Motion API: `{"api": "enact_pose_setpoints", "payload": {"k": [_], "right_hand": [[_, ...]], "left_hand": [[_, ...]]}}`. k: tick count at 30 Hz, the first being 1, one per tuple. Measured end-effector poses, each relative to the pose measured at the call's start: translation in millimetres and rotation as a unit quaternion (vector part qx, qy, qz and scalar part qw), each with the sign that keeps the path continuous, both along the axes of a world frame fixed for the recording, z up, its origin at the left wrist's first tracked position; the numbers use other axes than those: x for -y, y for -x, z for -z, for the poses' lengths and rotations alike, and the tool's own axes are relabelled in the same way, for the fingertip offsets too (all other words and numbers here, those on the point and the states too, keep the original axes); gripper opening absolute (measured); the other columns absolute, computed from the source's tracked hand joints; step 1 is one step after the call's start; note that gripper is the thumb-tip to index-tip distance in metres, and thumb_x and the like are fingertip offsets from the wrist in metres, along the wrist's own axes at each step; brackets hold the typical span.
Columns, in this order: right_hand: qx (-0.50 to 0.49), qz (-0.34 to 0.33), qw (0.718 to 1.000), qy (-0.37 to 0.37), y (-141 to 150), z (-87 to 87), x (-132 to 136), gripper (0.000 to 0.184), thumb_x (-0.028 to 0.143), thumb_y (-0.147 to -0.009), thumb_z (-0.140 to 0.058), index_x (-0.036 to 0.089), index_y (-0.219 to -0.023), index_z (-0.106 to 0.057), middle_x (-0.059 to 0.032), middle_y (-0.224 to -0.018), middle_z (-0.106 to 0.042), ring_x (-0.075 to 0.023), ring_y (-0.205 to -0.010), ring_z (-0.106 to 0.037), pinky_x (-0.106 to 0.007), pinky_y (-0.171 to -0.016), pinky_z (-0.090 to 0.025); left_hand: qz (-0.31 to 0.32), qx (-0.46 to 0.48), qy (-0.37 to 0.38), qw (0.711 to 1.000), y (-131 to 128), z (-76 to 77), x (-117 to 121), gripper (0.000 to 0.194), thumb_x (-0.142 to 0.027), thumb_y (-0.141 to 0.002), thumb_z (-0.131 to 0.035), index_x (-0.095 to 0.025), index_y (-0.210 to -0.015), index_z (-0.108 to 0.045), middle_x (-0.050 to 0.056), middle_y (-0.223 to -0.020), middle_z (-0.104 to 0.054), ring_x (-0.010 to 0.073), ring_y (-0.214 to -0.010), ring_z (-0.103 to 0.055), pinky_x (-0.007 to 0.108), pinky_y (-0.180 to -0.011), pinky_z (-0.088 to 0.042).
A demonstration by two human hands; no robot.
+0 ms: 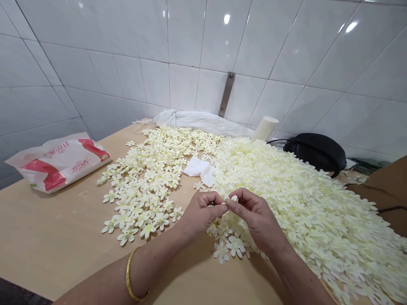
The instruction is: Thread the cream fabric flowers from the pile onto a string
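Pinching small cream flower point(233, 198) between fingertips of both hands, flower held above heap edge, partly hidden. Left to right: red-printed plastic packet point(59, 163) on wooden table point(41, 237); loose flowers point(141, 190) in scattered layer; left hand point(202, 216), gold bangle point(129, 275) on wrist, fingers closed on flower; white tissue point(200, 170) just behind hands; right hand point(254, 218), thumb and forefinger clamped on flower; large flower heap point(302, 203) beside it; cream cylinder point(265, 128), black bag point(314, 152) near tiled wall point(184, 38).
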State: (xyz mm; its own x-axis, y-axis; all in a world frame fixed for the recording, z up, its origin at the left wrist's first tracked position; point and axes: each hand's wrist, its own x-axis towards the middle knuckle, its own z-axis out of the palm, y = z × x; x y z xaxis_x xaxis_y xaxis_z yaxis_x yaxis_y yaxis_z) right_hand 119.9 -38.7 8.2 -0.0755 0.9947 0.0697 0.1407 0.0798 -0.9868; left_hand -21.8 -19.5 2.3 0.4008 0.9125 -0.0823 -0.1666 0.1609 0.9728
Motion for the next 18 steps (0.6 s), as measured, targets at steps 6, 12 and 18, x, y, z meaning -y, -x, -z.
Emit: {"api": "enact_pose_setpoints", "payload": {"k": [6,12,18], "right_hand": [[0.024,0.041,0.999,-0.011,5.8,1.2,2.1,0.029,0.04,-0.077,-0.052,0.018,-0.06,-0.044,0.005,-0.055,-0.036,-0.0085,-0.053,-0.033,-0.021,-0.05,-0.03],[0.096,0.098,0.989,-0.047,7.5,-0.1,3.0,0.04,0.043,-0.08,-0.045,0.019,-0.053,-0.03,0.0057,-0.052,-0.025,-0.0079,-0.049,-0.024,-0.021,-0.045,-0.024],[0.15,0.117,0.977,-0.093,9.1,2.1,1.7,0.04,0.04,-0.081,-0.044,0.018,-0.05,-0.031,0.0054,-0.049,-0.024,-0.0078,-0.047,-0.025,-0.022,-0.044,-0.024]], "left_hand": [[0.003,0.002,0.009,1.0,-3.1,-0.6,1.3,0.028,-0.036,-0.061,-0.065,-0.014,-0.05,-0.051,-0.008,-0.038,-0.034,0.0027,-0.038,-0.024,0.02,-0.04,-0.018],[0.028,0.021,0.039,0.999,-4.7,2.2,0.2,0.024,-0.034,-0.063,-0.064,-0.013,-0.054,-0.056,-0.005,-0.041,-0.042,0.0022,-0.037,-0.025,0.02,-0.039,-0.017],[-0.007,0.012,0.041,0.999,-5.4,2.4,2.0,0.021,-0.032,-0.058,-0.067,-0.013,-0.06,-0.057,-0.007,-0.041,-0.04,0.002,-0.037,-0.026,0.019,-0.039,-0.019]]}}
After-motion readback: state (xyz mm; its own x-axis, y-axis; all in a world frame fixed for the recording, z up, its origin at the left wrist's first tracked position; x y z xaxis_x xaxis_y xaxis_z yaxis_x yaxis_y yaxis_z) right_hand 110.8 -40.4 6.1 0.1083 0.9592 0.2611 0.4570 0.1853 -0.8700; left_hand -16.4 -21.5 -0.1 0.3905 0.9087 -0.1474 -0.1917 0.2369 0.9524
